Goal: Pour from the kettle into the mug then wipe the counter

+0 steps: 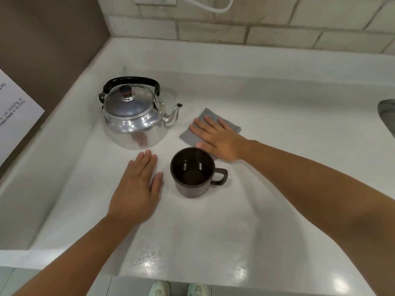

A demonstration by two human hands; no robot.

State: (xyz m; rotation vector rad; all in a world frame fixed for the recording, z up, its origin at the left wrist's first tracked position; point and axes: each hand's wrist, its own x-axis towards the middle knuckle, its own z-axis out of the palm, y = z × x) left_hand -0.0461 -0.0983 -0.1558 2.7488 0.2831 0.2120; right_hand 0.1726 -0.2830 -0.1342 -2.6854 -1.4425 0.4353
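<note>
A shiny metal kettle (133, 116) with a black handle and its lid on sits at the back left of the white counter (277, 146), and its spout points right toward a grey cloth (210, 116). The right hand (215, 137) lies flat on that cloth with its fingers spread out, pressing down and not gripping anything. The left hand (139, 184) lies flat and open on the bare counter, just in front of the kettle and just left of the brown mug (195, 173), which stands upright near the cloth with its handle pointing right.
</note>
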